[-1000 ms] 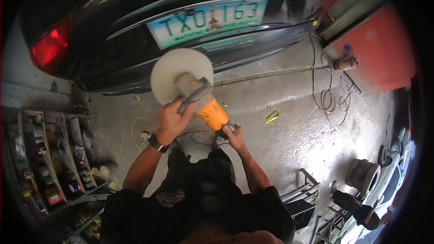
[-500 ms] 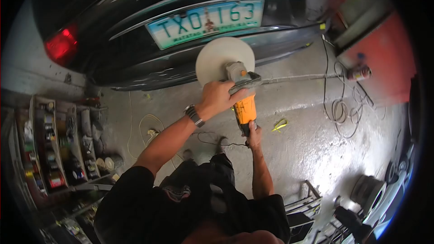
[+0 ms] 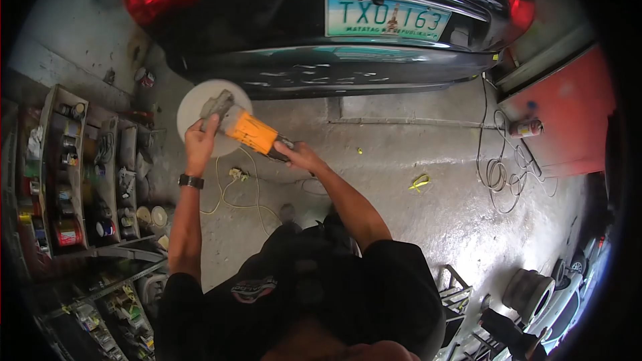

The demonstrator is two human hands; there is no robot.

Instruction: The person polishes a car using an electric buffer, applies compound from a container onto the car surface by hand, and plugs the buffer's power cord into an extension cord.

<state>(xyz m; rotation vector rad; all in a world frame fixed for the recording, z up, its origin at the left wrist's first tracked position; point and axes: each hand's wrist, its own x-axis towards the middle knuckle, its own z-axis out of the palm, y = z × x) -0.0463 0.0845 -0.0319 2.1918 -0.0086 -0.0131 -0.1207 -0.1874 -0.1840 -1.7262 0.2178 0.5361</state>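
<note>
Left hand [image 3: 200, 139]: curled round head [image 3: 219, 103] of polisher [image 3: 251, 134]
Right hand [image 3: 302, 156]: wrapped round rear grip [image 3: 276, 154]
Pad [image 3: 192, 105]: near bumper [image 3: 414, 67]'s left end, contact unclear
Progress: pale streaks [image 3: 313, 66] show, seemingly unfinished

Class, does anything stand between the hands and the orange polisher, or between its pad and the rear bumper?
Nothing visible does: the left hand and right hand grip the orange polisher, and no object shows between its white pad and the black rear bumper.
</note>
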